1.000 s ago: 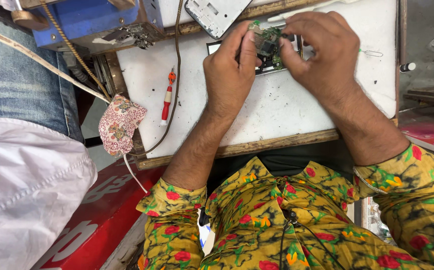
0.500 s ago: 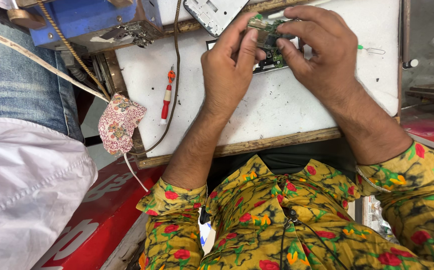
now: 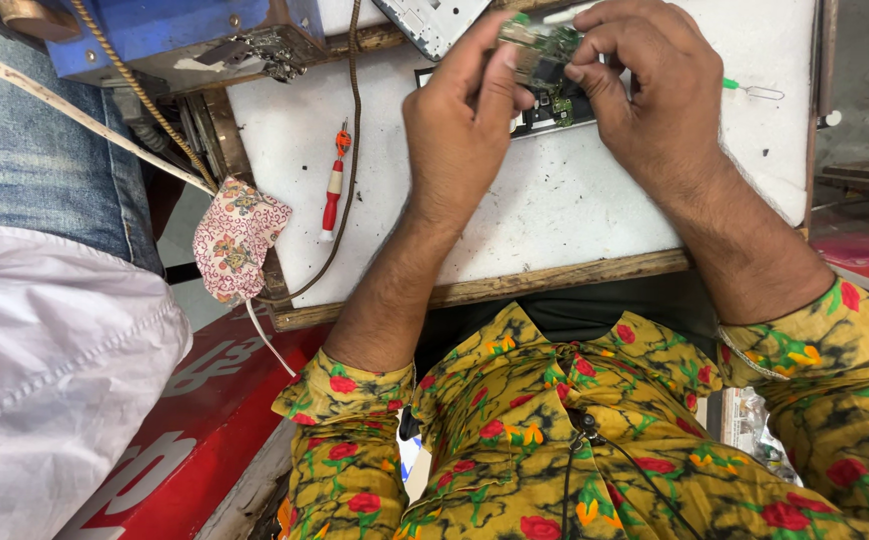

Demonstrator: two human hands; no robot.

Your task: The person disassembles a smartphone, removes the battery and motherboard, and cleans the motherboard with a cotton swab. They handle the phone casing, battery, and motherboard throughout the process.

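I held a small green circuit board between both hands, raised just above the white worktop. My left hand pinched its near edge, thumb and forefinger closed narrow on it; my right hand curled over the far side, its fingertips pressed to the board's face. Whether anything tiny sat under those fingertips I could not tell.

Directly under the board lay a dark opened device, mostly hidden by my hands. A grey cover plate rested at the top edge of the worktop, apart from it. As I judged it, the device was already open and the board was out in my hands; the board was not seated, and the cover was not back on.

Further left a red-handled screwdriver lay on the worktop beside a brown cable. A thin green-tipped pin tool lay to the right. A patterned cloth mask hung off the left edge.
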